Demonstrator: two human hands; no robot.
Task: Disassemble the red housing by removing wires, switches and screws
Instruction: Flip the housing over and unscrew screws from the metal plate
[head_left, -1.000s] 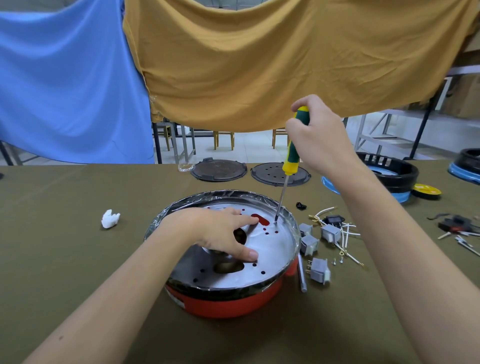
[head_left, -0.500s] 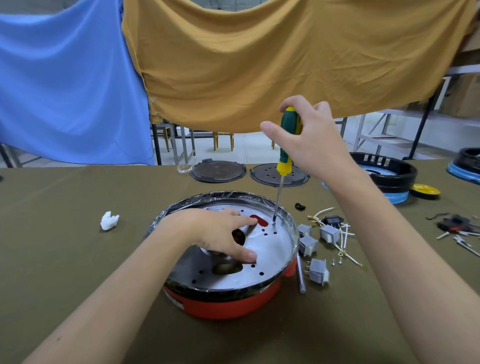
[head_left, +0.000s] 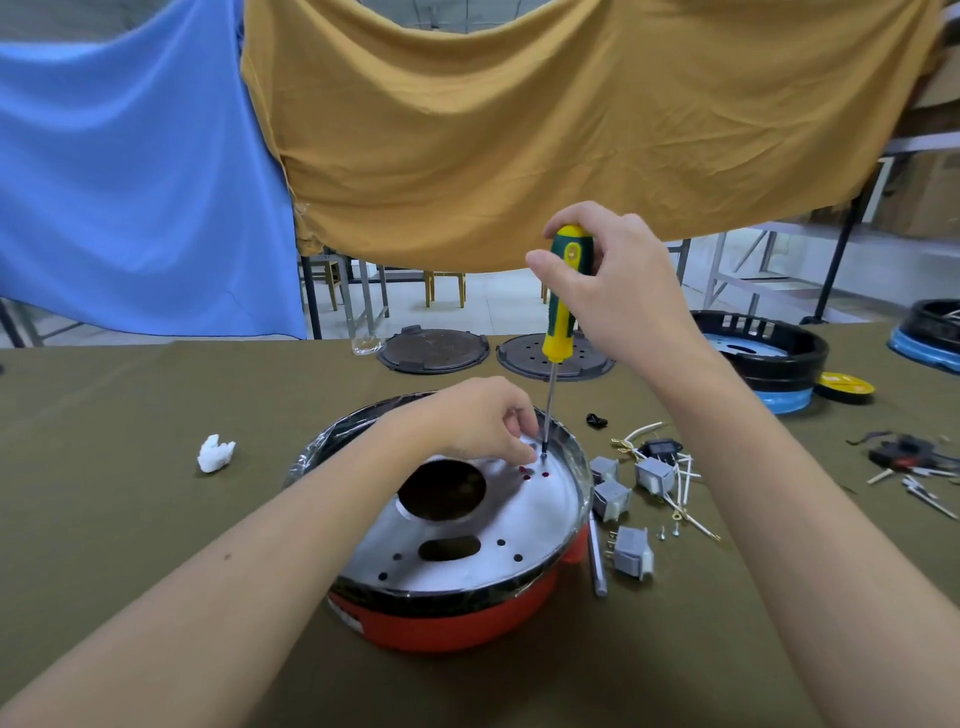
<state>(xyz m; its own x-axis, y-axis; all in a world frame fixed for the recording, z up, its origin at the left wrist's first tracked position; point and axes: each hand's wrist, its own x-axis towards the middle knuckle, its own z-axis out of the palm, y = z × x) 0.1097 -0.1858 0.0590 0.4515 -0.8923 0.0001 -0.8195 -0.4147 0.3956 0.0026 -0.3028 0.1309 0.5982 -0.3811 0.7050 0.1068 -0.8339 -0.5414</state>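
Head view | left hand (head_left: 483, 421) has shifted off the silver perforated plate's (head_left: 519, 525) hole, fingertips now pinched beside the tip, contents unclear | right hand (head_left: 618, 291) grips green-yellow screwdriver (head_left: 561, 312), upright at centre frame | red round housing (head_left: 452, 623) screw likely loose.

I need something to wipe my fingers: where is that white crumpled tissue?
In the head view the white crumpled tissue lies on the olive table cloth, left of the red housing.

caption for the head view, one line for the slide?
Right hand drives a screwdriver into the red housing's metal plate; left hand at its tip.
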